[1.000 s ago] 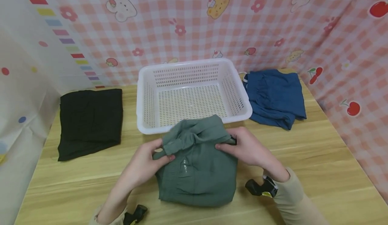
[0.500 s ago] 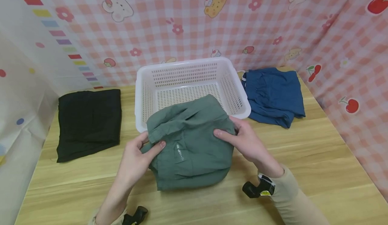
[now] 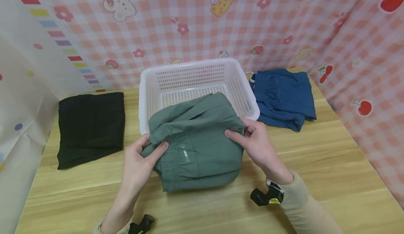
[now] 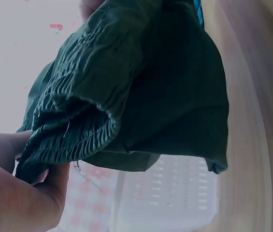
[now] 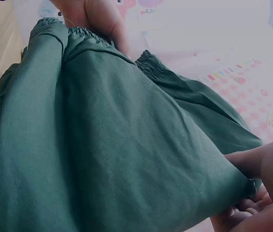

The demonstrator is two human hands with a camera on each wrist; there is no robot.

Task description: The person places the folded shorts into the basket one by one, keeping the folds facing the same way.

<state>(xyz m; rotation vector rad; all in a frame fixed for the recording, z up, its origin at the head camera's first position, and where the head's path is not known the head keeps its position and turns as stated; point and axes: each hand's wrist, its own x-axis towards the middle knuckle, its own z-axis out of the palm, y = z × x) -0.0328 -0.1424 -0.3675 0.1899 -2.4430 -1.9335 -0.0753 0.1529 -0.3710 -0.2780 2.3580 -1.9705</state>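
Observation:
Dark green elastic-waist pants (image 3: 202,146), folded over, hang between both hands in front of the basket and overlap its near rim in the head view. My left hand (image 3: 139,160) pinches the gathered waistband at the left edge, thumb on top. The left wrist view shows the ruffled waistband (image 4: 83,130) bunched beside that hand's fingers. On the opposite side, my right hand (image 3: 255,143) grips the right edge of the pants, thumb in front and fingers behind. Small white print shows near the waistband.
Behind the pants stands a white perforated plastic basket (image 3: 189,66). Folded black cloth (image 3: 91,129) lies on the wooden table (image 3: 205,213) at left. Folded blue pants (image 3: 284,97) with a white drawstring lie at the basket's right. A pink checked curtain (image 3: 176,2) rises along the back.
Both hands have lifted the green pants away from me toward the basket, and the folded-over upper part has spread out flatter. The left hand has also shifted left.

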